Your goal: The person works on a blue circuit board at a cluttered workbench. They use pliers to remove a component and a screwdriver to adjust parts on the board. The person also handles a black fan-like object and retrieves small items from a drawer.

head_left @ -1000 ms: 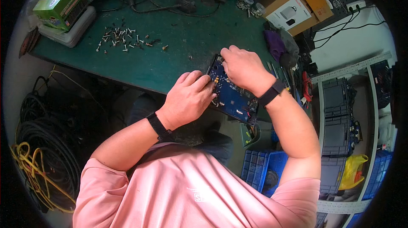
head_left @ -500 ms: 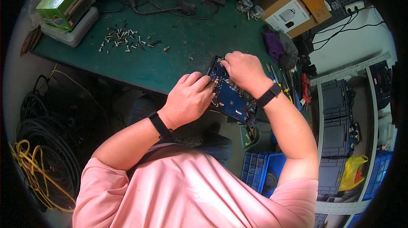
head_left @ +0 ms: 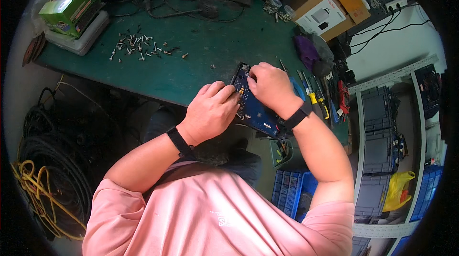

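Observation:
A blue circuit board (head_left: 257, 118) with small components and a dark edge lies tilted at the front edge of the green workbench, partly over it. My left hand (head_left: 213, 108) is closed on its left side, fingertips curled over the rim. Above the board's far right part, my right hand (head_left: 273, 86) is closed, thumb and fingers drawn together. Whatever may be between those fingers is hidden. Part of the board's right side is covered by my right hand and wrist. Farther left on the bench lies a loose scatter of screws (head_left: 142, 56).
Screwdrivers (head_left: 313, 97) lie on the bench right of my right hand. A green box (head_left: 69, 7) sits on a grey case at far left. Cardboard boxes (head_left: 330, 15) stand back right. Below are blue crates (head_left: 288, 186), shelving at right and coiled cables (head_left: 52, 175) at left.
My right hand has shifted slightly and its fingers are more curled over the board, with the wrist nearer the board. My left hand keeps its hold. The view has moved a little.

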Available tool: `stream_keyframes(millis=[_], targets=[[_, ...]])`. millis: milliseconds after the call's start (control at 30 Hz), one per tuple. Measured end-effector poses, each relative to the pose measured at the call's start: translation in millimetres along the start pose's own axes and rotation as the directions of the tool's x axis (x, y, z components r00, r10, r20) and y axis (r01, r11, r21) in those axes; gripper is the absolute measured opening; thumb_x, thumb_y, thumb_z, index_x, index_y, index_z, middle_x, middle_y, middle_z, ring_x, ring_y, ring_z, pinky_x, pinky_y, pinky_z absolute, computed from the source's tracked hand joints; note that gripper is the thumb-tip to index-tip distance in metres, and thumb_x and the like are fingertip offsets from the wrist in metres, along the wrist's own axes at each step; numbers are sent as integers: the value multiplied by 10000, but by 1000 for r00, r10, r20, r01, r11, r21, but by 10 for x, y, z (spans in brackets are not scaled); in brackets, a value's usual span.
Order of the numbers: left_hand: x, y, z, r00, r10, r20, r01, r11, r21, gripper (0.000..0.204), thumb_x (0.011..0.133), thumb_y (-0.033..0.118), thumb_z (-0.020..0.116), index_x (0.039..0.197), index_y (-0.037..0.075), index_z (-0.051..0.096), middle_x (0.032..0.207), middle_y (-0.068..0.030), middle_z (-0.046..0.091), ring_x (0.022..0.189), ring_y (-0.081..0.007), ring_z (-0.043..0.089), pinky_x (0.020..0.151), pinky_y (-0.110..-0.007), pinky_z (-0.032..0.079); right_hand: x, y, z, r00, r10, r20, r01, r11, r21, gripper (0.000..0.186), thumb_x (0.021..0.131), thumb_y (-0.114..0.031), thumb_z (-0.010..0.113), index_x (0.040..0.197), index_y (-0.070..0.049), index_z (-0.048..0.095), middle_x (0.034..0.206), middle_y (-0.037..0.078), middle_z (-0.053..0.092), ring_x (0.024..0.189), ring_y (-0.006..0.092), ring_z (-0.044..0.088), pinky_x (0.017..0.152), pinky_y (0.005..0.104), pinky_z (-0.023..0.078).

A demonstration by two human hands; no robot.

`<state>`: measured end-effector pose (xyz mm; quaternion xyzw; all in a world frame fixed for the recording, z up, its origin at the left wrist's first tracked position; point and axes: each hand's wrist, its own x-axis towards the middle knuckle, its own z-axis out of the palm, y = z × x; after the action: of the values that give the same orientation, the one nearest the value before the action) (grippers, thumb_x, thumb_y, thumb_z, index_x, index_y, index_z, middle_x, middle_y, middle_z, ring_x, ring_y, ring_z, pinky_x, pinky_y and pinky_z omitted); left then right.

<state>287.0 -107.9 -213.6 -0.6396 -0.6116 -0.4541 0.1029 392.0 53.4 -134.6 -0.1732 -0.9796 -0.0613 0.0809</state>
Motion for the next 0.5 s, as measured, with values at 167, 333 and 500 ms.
stream_keyframes(millis=[167, 333, 500], targets=[[-8, -12, 9, 1000, -1, -4, 1, 1000, -8, 248, 794, 112, 699, 1030, 40, 684, 1101, -84, 613, 1034, -271, 576, 893, -390, 468, -21, -27, 36, 999, 21, -36, -21, 1000, 4, 109, 809, -152, 648, 794, -45, 651, 810, 148, 658, 781, 344, 672, 699, 443, 552], [-5, -6, -4, 1000, -2, 7, 2, 1000, -8, 246, 788, 107, 701, 1023, 37, 684, 1097, -85, 614, 1031, -271, 578, 890, -387, 472, 51, 14, -109, 993, 113, -24, -107, 978, 180, 83, 788, -107, 653, 791, -24, 651, 769, 179, 666, 784, 359, 671, 704, 448, 536], [-2, 6, -1, 1000, -6, -9, 6, 1000, -1, 237, 788, 104, 698, 1014, 36, 683, 1091, -83, 615, 1022, -269, 581, 885, -381, 474, 157, 97, -181, 979, 179, 95, -203, 878, 433, 115, 775, -80, 680, 852, 4, 691, 820, 198, 685, 790, 354, 677, 730, 405, 538]])
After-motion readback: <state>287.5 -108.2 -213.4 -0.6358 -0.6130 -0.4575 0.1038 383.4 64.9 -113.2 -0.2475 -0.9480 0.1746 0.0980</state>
